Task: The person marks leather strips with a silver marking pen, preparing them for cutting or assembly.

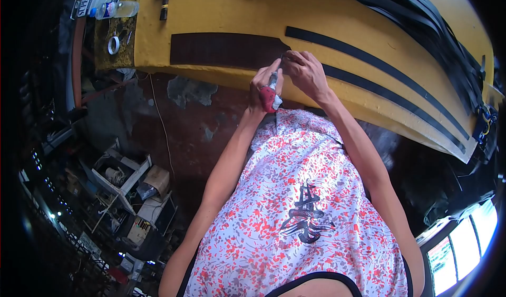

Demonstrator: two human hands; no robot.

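Both hands meet at the front edge of the yellow table (153, 39). My left hand (267, 88) has red and pale wrapping on a finger or thumb, and its fingers are pinched together. My right hand (305, 71) is closed too, its fingertips almost touching the left ones. Something small and dark shows between the fingertips, too small to name. Just behind the hands lies the pointed right end of a dark brown strip (226, 50). A black strip (369, 88) extends right from beside my right hand, and another black strip (358, 56) lies behind it.
A bundle of long black strips (416, 20) covers the table's back right. A hammer (164, 5), a plastic bottle (118, 9) and a white tape roll (113, 45) lie at the left. Below left stands a cluttered shelf (124, 184). A cord (164, 123) hangs from the table.
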